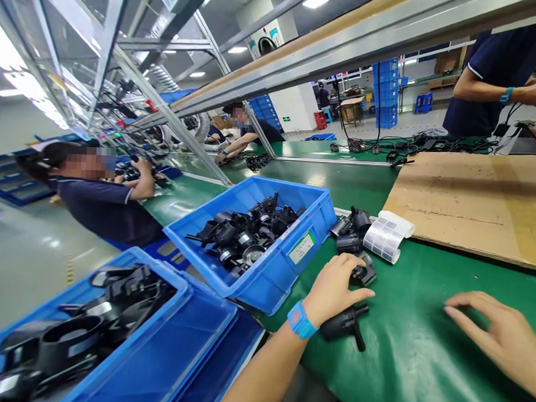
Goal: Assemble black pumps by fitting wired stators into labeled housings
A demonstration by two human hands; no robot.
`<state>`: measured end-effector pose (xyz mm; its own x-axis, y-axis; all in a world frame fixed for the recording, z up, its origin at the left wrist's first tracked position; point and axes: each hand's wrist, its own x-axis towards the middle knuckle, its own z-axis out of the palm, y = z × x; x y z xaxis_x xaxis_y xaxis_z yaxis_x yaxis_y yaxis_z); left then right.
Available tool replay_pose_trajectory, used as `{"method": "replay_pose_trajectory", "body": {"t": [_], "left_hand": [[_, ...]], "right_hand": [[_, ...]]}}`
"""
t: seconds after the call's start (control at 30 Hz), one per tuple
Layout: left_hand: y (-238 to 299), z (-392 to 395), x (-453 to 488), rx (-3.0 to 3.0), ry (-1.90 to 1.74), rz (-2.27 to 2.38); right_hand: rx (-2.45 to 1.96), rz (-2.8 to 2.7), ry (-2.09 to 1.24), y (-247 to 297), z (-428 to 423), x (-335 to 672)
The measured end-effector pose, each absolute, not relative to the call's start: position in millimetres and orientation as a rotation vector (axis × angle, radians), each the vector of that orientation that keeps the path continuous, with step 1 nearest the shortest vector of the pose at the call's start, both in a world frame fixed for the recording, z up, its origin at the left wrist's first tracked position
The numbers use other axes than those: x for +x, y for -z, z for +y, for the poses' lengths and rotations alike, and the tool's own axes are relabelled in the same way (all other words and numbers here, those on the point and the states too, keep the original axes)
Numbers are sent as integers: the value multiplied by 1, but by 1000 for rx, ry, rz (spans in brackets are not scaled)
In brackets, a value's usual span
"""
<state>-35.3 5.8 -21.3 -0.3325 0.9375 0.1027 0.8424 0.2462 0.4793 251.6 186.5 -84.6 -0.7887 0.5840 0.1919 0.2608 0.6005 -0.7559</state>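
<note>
My left hand [335, 287], with a blue wristband, rests on the green belt [412, 361] and curls over a small black plastic part [363, 274]. Another black part [345, 325] lies just under its wrist. More black parts [350, 227] sit beyond, beside a roll of white labels [387, 236]. My right hand [497, 329] lies flat on the belt at the right, fingers stretched toward the left, holding nothing.
A blue bin [287, 255] full of black parts stands left of my hand; nearer blue bins [155, 350] hold larger black pieces. A cardboard sheet [472, 204] covers the belt at back right. Other people work along the left side and at far right.
</note>
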Motion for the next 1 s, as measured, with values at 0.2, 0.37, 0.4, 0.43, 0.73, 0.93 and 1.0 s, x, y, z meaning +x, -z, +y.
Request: {"method": "replay_pose_trajectory", "body": {"t": [0.2, 0.37, 0.4, 0.43, 0.73, 0.93, 1.0], "left_hand": [[20, -41, -39, 1584, -1107, 2229], [27, -71, -38, 1624, -781, 1968], [29, -69, -36, 1584, -812, 1951], [32, -63, -33, 1534, -871, 1918], [49, 39, -3, 1293, -1157, 1454], [71, 55, -6, 1290, -1531, 1270], [77, 51, -10, 1323, -1548, 1267]], "right_hand": [[-401, -2557, -1523, 84, 126, 154], [-166, -2525, -1673, 90, 109, 130], [-184, -2512, -1704, 89, 113, 131], [-215, -2485, -1746, 87, 120, 132], [-336, -2129, -2053, 43, 203, 166], [-268, -2126, -2055, 21, 218, 182], [-233, -2142, -2050, 15, 219, 186]]}}
